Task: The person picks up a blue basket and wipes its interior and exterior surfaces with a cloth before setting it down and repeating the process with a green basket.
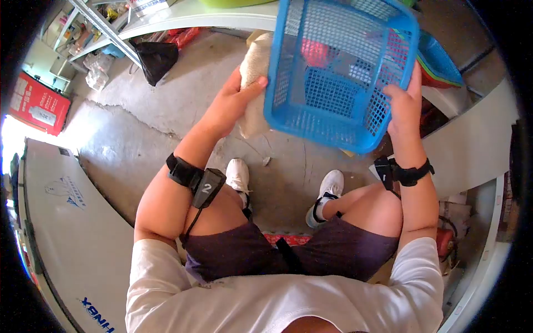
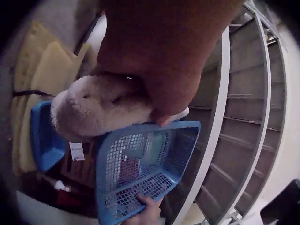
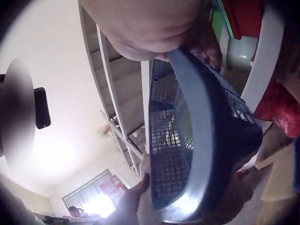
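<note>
A blue mesh basket (image 1: 327, 125) is held up, tilted, at the top centre of the head view. My right hand (image 1: 404, 108) grips its right side, thumb over the rim. At the opposite side, my left hand (image 1: 229, 105) holds a folded beige cloth (image 1: 256, 62) against the basket's outside. In the left wrist view the fluffy cloth (image 2: 89, 110) lies under my left hand (image 2: 150, 58), touching the rim of the basket (image 2: 105, 164). The right wrist view shows my right hand (image 3: 154, 28) over the basket's rim (image 3: 204, 117); its fingertips are partly hidden.
Stacked coloured baskets (image 1: 441, 61) stand at the right beside a white curved surface (image 1: 472, 144). A black bag (image 1: 156, 60) hangs near the metal shelf (image 1: 105, 28) at the upper left. A red box (image 1: 40, 104) is far left. A white panel (image 1: 72, 222) stands at lower left.
</note>
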Demonstrator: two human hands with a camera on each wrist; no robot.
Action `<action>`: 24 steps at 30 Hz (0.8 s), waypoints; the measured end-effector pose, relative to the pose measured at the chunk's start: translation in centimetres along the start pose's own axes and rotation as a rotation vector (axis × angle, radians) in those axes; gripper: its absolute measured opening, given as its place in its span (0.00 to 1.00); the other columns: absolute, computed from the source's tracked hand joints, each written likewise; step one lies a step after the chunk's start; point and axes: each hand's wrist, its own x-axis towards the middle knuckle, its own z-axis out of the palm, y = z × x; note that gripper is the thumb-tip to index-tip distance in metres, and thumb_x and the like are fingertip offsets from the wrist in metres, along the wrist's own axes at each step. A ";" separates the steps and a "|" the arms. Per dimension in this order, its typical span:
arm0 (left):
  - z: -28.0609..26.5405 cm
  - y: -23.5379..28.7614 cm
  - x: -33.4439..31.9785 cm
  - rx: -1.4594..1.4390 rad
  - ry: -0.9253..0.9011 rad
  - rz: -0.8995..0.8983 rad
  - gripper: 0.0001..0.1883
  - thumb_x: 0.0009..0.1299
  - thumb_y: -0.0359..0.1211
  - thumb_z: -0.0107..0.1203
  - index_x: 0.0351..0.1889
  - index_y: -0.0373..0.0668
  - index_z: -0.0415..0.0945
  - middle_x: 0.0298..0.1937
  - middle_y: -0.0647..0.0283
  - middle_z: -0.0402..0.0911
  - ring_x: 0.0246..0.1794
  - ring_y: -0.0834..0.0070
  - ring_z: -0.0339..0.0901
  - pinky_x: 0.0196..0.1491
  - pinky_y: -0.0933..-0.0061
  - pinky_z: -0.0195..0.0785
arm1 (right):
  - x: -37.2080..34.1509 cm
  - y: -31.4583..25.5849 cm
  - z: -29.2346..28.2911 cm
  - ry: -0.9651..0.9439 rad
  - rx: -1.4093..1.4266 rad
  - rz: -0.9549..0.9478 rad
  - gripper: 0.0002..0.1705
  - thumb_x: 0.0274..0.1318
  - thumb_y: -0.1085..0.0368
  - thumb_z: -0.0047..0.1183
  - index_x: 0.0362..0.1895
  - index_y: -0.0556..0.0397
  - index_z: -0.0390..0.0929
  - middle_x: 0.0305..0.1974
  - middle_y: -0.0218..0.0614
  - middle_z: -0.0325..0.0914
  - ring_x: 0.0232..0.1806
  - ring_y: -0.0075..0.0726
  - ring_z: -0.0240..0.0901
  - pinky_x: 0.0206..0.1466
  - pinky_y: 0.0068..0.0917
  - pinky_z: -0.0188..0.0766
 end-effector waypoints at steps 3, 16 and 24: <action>0.2 0.0 0.0 -0.047 -0.052 -0.021 0.26 0.74 0.40 0.51 0.66 0.40 0.60 0.57 0.60 0.74 0.56 0.70 0.73 0.57 0.65 0.69 | 0.1 -0.6 -0.3 0.071 0.013 -0.008 0.44 0.39 0.87 0.39 0.67 0.53 0.56 0.59 0.41 0.68 0.59 0.41 0.69 0.61 0.36 0.68; 5.2 -0.8 -1.4 -0.271 -0.178 -0.241 0.24 0.76 0.43 0.46 0.65 0.41 0.61 0.60 0.56 0.74 0.60 0.63 0.73 0.62 0.59 0.68 | 0.1 0.1 1.0 0.206 0.132 -0.086 0.47 0.40 0.87 0.41 0.70 0.49 0.50 0.62 0.40 0.62 0.63 0.42 0.63 0.64 0.38 0.64; 8.7 -4.5 -2.0 -0.036 -0.260 -0.289 0.28 0.74 0.46 0.51 0.66 0.39 0.62 0.60 0.63 0.74 0.57 0.73 0.71 0.59 0.67 0.66 | -1.0 0.1 2.9 0.125 0.110 -0.173 0.48 0.40 0.86 0.41 0.70 0.49 0.49 0.65 0.41 0.59 0.66 0.41 0.60 0.68 0.39 0.58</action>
